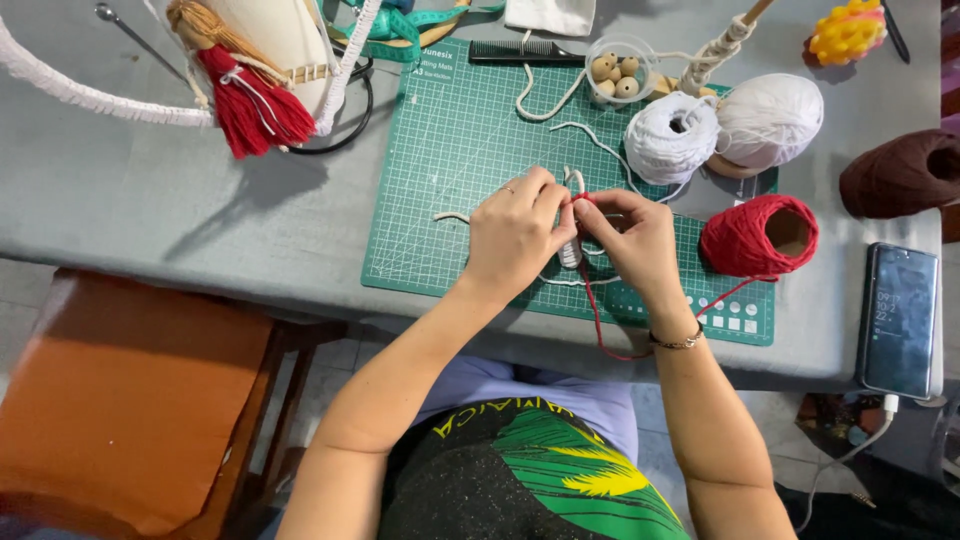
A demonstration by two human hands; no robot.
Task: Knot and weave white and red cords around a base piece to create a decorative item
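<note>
Red yarn loops off the near edge of the grey surface and rises to the two hands, where the left hand and right hand meet over a green cutting mat, fingers pinching the yarn against a bundle of white cord. Just right sits the red yarn ball, a phone beyond it. Farther back lie two white yarn balls, a cup of wooden beads and a black comb.

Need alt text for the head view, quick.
Both hands, left hand and right hand, pinch a white cord bundle and red yarn over a green cutting mat; the red yarn ball sits to the right.
</note>
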